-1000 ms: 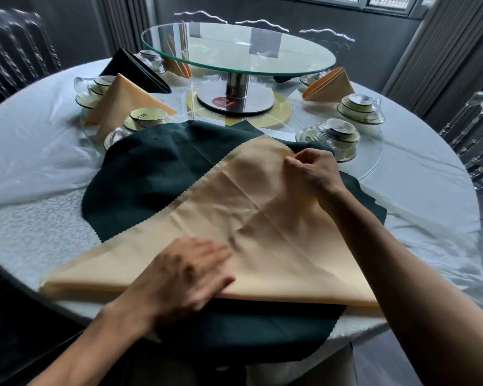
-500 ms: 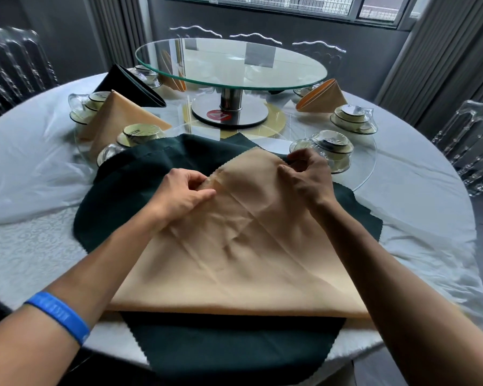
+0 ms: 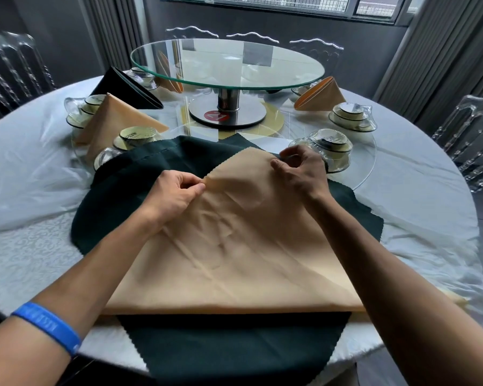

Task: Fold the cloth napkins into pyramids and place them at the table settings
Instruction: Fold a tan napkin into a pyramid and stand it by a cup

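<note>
A tan cloth napkin (image 3: pixel 234 252) lies folded on top of a dark green napkin (image 3: pixel 234 346) at the near edge of the round table. My left hand (image 3: pixel 176 193) pinches the tan napkin's far left edge. My right hand (image 3: pixel 301 171) pinches its far right corner, by the scalloped edge. Folded pyramids stand at settings: a tan one (image 3: pixel 115 118) and a black one (image 3: pixel 126 89) at the left, an orange-tan one (image 3: pixel 322 94) at the right.
A glass lazy Susan (image 3: pixel 226 65) on a steel post stands mid-table. Wrapped bowl sets sit at the left (image 3: pixel 135 137), the right (image 3: pixel 331 147) and the far right (image 3: pixel 352 117). Clear chairs (image 3: pixel 474 135) ring the white table (image 3: pixel 25 254).
My left hand left the napkin's near left part, where it lay flat, and came up to pinch the far edge. The left point of the tan napkin got folded in.
</note>
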A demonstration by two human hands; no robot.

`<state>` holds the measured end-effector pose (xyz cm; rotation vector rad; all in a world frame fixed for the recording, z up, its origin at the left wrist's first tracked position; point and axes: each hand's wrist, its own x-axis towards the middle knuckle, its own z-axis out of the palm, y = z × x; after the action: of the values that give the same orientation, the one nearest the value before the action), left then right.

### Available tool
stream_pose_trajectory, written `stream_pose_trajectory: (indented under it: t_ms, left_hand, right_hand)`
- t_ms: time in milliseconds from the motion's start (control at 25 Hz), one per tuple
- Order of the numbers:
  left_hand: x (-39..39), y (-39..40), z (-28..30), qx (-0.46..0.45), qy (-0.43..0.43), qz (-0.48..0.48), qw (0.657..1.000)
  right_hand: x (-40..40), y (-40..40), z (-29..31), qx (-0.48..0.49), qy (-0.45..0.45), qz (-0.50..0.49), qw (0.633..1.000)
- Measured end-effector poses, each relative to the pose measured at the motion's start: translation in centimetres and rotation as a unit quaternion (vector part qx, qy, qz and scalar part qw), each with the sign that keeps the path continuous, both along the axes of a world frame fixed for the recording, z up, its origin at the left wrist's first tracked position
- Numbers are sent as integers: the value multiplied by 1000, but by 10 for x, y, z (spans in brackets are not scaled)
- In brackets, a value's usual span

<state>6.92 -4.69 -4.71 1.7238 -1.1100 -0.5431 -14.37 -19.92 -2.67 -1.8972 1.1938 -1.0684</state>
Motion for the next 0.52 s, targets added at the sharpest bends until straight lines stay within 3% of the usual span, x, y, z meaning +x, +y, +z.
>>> stream_pose_trajectory:
  t_ms: [200,360,440,520]
  left_hand:
    - [-3,3,1,5,-14,11,1000]
    - [-39,30,12,-20,-276,70,958]
    - [-79,70,2,-53,-360,-9,931]
    - [-118,109,-26,-23,-425,-85,901]
  right_hand:
    - [2,2,2,-11,9,4,1000]
    - [4,2,1,-24,16,-10,1000]
    - [5,2,1,-25,13,-12,1000]
    - [3,3,0,-28,20,-10,999]
